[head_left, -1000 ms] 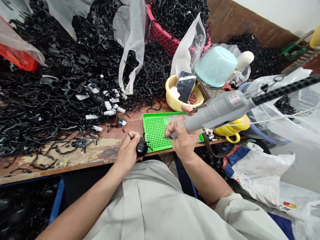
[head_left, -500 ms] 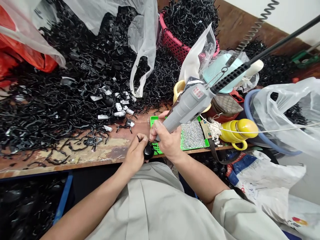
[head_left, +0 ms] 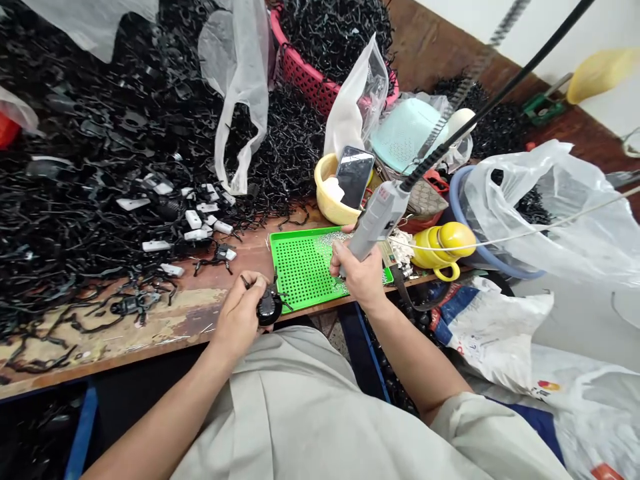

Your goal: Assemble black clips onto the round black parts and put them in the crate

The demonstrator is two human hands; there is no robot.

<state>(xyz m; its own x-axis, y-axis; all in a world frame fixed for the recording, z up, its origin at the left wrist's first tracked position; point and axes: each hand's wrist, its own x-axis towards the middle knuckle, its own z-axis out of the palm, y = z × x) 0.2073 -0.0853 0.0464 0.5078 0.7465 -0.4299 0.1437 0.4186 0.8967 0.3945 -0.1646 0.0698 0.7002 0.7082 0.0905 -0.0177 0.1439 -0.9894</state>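
Note:
My left hand (head_left: 241, 308) is closed around a small black plastic part (head_left: 270, 307) with thin arms sticking out, at the table's front edge. In my right hand (head_left: 364, 272) is a grey electric screwdriver (head_left: 377, 220), its handle wrapped by my fingers and its black cable rising to the upper right. The screwdriver's lower end is above a green perforated tray (head_left: 295, 267), apart from the black part. Small silvery screws (head_left: 327, 250) lie in the tray's right portion, partly hidden by my right hand.
A large heap of black plastic parts (head_left: 100, 153) covers the table's left and back. White pieces (head_left: 195, 220) lie on its edge. Behind the tray stand a yellow bowl (head_left: 327, 210) with a phone (head_left: 355, 175) and a pink basket (head_left: 310, 83). A yellow bottle (head_left: 443, 245) stands right.
The screwdriver has moved away from the black part, rightward over the tray. My left hand still holds the part. The view has shifted to the right, showing more of the tray and phone.

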